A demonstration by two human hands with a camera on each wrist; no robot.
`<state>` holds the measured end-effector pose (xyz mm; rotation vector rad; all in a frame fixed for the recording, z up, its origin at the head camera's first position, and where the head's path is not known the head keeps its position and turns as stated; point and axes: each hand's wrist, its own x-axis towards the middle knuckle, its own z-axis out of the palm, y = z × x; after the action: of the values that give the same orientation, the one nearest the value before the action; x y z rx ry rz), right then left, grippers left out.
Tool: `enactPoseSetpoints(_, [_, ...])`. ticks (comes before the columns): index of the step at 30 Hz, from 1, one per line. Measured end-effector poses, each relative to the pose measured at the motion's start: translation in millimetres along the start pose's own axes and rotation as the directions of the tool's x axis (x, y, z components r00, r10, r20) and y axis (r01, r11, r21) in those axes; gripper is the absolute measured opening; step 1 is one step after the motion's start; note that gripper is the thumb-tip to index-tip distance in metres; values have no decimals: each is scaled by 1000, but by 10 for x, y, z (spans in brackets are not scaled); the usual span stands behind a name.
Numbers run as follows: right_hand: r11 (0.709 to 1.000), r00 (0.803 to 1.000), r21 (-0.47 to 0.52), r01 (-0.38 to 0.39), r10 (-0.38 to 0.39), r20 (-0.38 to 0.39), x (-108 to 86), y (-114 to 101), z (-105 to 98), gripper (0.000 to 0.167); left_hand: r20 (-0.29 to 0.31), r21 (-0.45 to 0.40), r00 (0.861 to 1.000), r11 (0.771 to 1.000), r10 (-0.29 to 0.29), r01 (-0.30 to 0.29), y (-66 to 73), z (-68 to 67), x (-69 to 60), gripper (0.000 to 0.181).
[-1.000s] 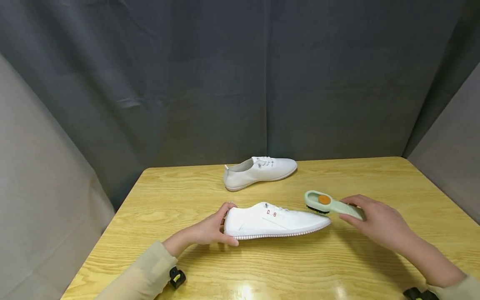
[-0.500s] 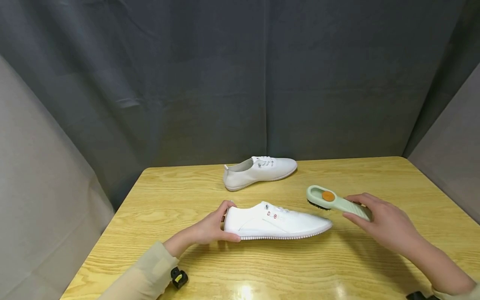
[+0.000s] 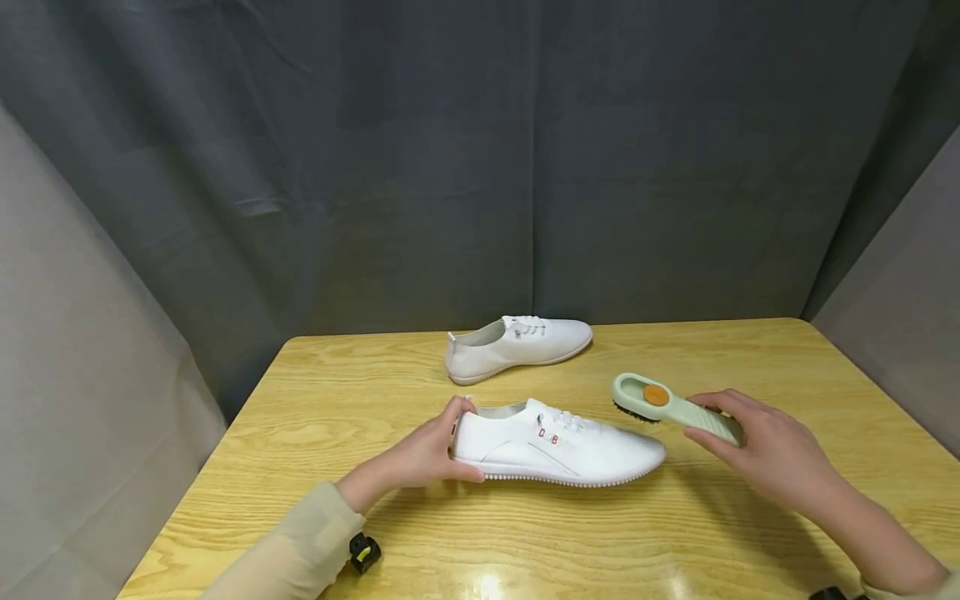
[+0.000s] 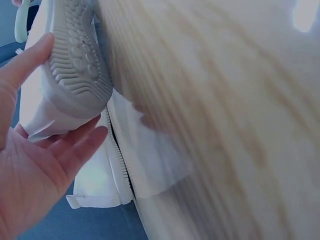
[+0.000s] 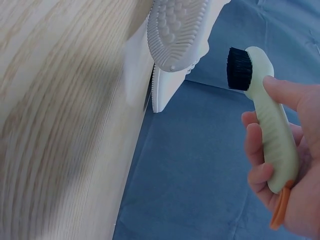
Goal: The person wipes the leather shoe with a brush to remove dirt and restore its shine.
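Rolling its gripped shoe (image 3: 592, 460), the left hand (image 3: 422, 454) exposes more laces (image 3: 573, 421), likely handier for the brush (image 3: 678, 409) the right hand (image 3: 776, 454) clasps.

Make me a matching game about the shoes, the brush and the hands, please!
Things:
1. Left hand
2. Right hand
3. Far shoe
4. Bristles

Clues:
A. black
B. holds the near shoe
C. stands on the table
D. holds the pale green brush

Right pairs: 1-B, 2-D, 3-C, 4-A
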<state>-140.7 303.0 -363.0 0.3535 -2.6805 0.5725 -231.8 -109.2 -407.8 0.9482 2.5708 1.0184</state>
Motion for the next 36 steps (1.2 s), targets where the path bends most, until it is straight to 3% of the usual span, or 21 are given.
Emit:
enactPoseSetpoints(9, [1000, 1000, 2, -10, 10, 11, 3, -8, -26, 37, 85, -110, 996, 994, 38, -29, -44, -64, -38, 55])
enactPoseSetpoints(18, [1000, 1000, -1, 2, -2, -2, 15, 10, -31, 36, 78, 81, 994, 993, 76, -83, -1, -32, -54, 60])
enactPoseSetpoints(28, [1000, 1000, -5, -14, 14, 11, 18, 27, -46, 38, 100, 151, 977, 968, 186, -200, 1, -4, -73, 46])
enactPoseSetpoints(32, [1000, 1000, -7, -9, 9, 15, 42, 26, -63, 37, 121, 133, 972, 968, 199, -214, 1, -18, -93, 48])
enactPoseSetpoints(36, [1000, 1000, -7, 4, -4, 10, 74, 20, -94, 36, 148, -2, 973, 984, 176, -178, 11, -44, -119, 52])
